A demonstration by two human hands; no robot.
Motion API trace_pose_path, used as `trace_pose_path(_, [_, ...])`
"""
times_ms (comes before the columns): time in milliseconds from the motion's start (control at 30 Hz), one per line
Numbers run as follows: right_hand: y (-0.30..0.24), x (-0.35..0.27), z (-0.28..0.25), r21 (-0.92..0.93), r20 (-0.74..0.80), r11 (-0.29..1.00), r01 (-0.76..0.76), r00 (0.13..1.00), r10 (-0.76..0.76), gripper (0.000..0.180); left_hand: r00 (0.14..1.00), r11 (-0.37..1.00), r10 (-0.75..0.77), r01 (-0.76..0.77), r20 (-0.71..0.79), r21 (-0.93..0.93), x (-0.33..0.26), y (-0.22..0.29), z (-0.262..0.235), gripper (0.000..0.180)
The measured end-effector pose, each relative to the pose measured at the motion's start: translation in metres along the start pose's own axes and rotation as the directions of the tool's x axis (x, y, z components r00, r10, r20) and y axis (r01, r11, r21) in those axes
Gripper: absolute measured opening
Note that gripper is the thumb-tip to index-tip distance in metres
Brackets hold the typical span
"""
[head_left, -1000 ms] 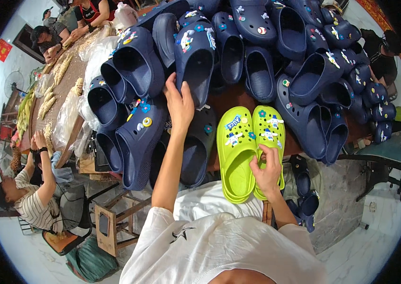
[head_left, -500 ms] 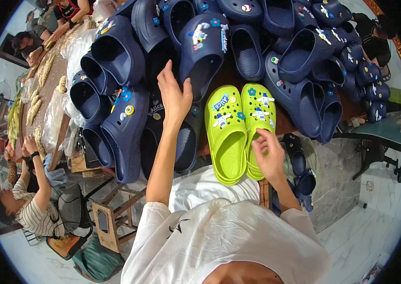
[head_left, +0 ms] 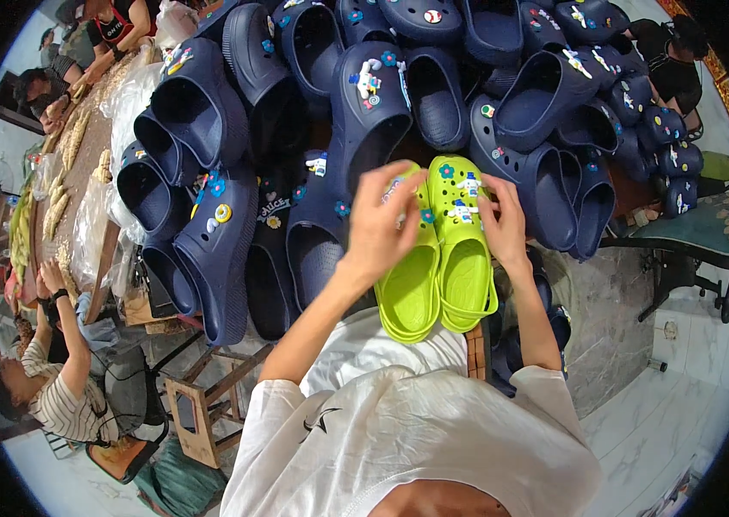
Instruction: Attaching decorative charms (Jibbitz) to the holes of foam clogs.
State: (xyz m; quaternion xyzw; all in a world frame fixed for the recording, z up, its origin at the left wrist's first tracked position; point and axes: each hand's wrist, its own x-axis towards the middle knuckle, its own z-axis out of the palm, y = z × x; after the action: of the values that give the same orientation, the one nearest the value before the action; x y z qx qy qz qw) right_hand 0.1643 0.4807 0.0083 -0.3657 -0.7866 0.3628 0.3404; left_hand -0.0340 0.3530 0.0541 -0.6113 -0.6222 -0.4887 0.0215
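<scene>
Pair of lime green clogs point(head_left: 440, 258) lies side by side at the near table edge, toes up, handy for both hands | left hand point(head_left: 381, 226) fingers pinch the left clog's toe, earlier up on the navy clogs point(head_left: 295, 172) | right hand point(head_left: 502, 226) fingertips rest on the right clog's charms point(head_left: 466, 196), earlier lower

The green clogs point(head_left: 440, 258) look like smooth, matt foam plastic, their charms point(head_left: 468, 185) glossy hard plastic. The navy clogs point(head_left: 209, 250) have the same matt, moulded finish. The shirt point(head_left: 399, 431) is soft white cloth. The stool point(head_left: 201, 414) is bare wood. The floor point(head_left: 657, 431) is glossy pale stone tile.
</scene>
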Motion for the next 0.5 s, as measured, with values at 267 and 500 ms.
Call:
trace_pose_path(267, [0.007,0.019,0.006,-0.469,0.256,0.830,0.303,0.946,-0.201,0.038,0.923,1.000,0.002,-0.011,0.384,0.022,0.006,-0.022,0.099,0.057])
trace_pose_path(500, [0.010,0.026,0.011,-0.486,0.207,0.795,0.362,0.932,-0.297,0.024,0.917,0.965,0.024,-0.125,0.398,0.230,0.013,-0.017,0.111,0.041])
